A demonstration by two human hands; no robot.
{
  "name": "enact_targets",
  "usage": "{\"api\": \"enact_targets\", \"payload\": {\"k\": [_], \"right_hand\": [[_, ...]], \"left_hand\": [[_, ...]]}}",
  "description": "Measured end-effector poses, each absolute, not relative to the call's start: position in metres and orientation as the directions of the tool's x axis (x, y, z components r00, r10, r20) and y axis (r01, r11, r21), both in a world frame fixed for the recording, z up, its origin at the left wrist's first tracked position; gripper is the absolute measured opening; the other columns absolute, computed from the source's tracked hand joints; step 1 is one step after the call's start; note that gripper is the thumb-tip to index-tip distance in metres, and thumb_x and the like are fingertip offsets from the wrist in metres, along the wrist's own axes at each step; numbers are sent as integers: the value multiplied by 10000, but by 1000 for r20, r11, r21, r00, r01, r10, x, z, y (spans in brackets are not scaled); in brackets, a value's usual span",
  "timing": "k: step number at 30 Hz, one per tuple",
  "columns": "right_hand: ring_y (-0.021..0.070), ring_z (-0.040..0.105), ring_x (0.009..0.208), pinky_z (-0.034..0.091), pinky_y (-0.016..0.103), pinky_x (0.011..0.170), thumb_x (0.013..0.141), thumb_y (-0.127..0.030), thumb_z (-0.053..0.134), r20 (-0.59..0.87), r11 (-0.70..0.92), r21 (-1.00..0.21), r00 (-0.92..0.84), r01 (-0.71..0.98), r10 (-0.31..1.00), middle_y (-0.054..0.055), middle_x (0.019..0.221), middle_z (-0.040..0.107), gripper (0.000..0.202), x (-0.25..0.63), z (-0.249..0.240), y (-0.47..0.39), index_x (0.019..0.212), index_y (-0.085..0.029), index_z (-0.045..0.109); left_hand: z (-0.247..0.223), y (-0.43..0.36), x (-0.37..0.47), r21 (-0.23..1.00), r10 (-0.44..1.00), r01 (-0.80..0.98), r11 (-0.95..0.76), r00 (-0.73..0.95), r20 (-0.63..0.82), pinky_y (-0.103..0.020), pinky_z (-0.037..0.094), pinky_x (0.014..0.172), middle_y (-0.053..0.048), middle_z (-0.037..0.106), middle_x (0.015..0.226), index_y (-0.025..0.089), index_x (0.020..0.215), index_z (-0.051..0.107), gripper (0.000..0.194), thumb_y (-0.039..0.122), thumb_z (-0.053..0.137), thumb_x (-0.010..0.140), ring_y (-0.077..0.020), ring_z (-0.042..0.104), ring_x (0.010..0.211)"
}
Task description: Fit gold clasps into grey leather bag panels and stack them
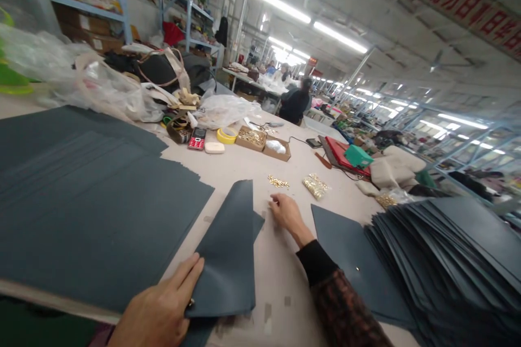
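Observation:
My left hand [160, 301] grips the near left edge of a folded dark blue-grey leather-like panel [230, 252], fingers lying over its top. A small gold glint shows beside those fingers; I cannot tell what it is. Part of another dark piece pokes out beneath the panel. Out to the right, my right hand [287, 214] hovers low over the table with its fingers loosely curled and a small gap between thumb and forefinger. Just beyond its fingertips lies a scatter of small gold metal pieces [279, 181]. A clear bag of similar pieces [315, 186] rests to the right of them.
Flat dark panels [101, 211] cover the table's left side. A fanned stack of panels [451, 260] stands at the right, beside a panel bearing a gold dot [357, 269]. Farther back are yellow tape [227, 135], a red phone [197, 139] and a cardboard box of gold pieces [251, 138].

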State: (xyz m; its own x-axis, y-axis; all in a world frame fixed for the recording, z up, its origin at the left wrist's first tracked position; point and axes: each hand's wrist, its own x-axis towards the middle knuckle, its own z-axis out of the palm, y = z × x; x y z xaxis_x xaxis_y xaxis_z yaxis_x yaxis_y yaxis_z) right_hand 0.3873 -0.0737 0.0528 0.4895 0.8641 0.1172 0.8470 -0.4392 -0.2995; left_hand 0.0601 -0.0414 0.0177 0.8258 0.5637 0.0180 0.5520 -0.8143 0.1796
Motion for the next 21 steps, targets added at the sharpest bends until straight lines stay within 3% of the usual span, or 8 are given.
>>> {"api": "enact_targets", "payload": {"k": [5, 11, 17, 21], "right_hand": [[242, 643, 1042, 430, 298, 899, 936, -153, 431, 113, -539, -170, 560, 825, 821, 183, 1105, 698, 305, 440, 49, -56, 1093, -90, 685], [248, 659, 1007, 440, 285, 863, 923, -155, 459, 68, -581, -21, 581, 814, 811, 194, 1031, 712, 273, 449, 43, -25, 976, -85, 718], [292, 668, 1011, 462, 324, 846, 874, -70, 461, 58, -581, 35, 579, 813, 813, 245, 1033, 698, 282, 446, 47, -10, 1005, -44, 710], [332, 673, 993, 483, 363, 819, 871, -122, 470, 79, -588, 10, 586, 809, 807, 271, 990, 703, 280, 440, 61, -13, 962, -18, 714]], "left_hand": [[-2, -38, 54, 159, 558, 541, -826, 824, 99, -306, 570, 899, -29, 498, 1442, 203, 1382, 530, 705, 83, 435, 694, -246, 669, 1099], [-11, -38, 52, 110, 537, 525, -844, 825, 176, -297, 584, 844, -42, 497, 1453, 177, 1388, 521, 720, 24, 404, 695, -217, 691, 1044], [20, -44, 56, 187, 541, 526, -830, 840, 36, -354, 569, 901, -107, 511, 1452, 129, 1393, 500, 730, 9, 397, 680, -233, 644, 1137], [36, -46, 58, 289, 546, 529, -798, 837, -26, -419, 564, 898, -122, 529, 1426, 129, 1406, 454, 770, 39, 425, 642, -269, 630, 1133]]}}
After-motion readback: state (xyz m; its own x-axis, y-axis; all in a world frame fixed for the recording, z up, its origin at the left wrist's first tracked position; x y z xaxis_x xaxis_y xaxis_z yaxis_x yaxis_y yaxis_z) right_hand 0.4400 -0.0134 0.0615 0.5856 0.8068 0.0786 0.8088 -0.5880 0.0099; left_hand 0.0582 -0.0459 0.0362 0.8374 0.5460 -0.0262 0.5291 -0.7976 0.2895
